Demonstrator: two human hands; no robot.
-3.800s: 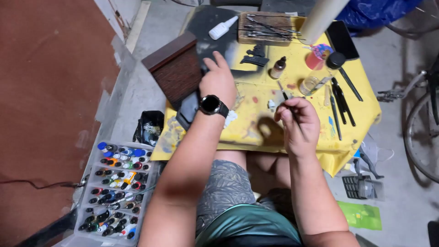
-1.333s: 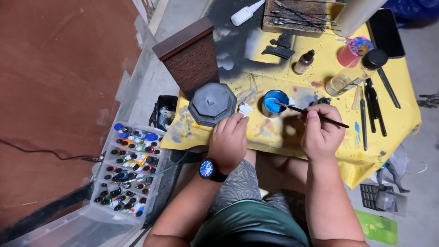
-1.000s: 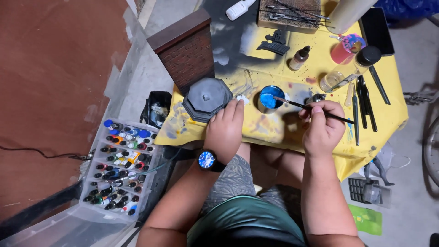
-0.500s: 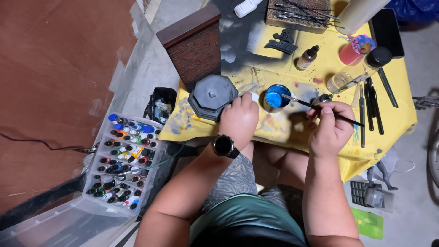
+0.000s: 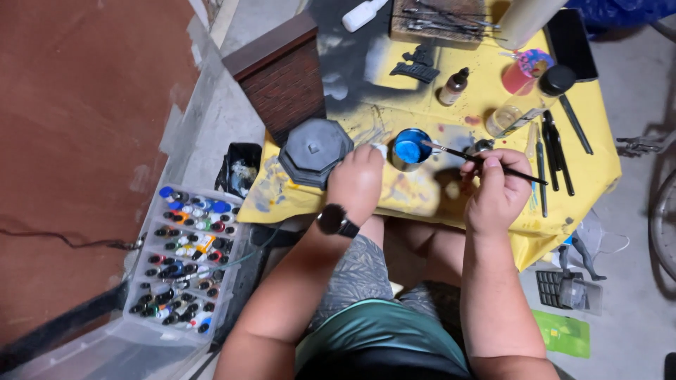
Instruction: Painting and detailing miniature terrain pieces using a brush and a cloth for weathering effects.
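My right hand (image 5: 497, 188) grips a thin black paintbrush (image 5: 482, 160), its tip reaching toward a small cup of blue paint (image 5: 409, 149) on the yellow-covered table (image 5: 591, 151). My left hand (image 5: 358, 181), with a black watch on the wrist, is closed on a small white object (image 5: 381, 149) just left of the cup. A dark grey octagonal piece (image 5: 315, 150) lies beside that hand.
A clear tray of several paint bottles (image 5: 184, 257) sits on the floor at left. A brown box (image 5: 282, 74) stands behind the octagonal piece. Brushes (image 5: 553, 155), a dropper bottle (image 5: 455, 86), a clear bottle with black cap (image 5: 528, 104) and a pink cup (image 5: 522, 68) crowd the table's right.
My left hand came back from the far side of the table to the near edge and took up the small white object. My right hand brought the brush to the blue cup.
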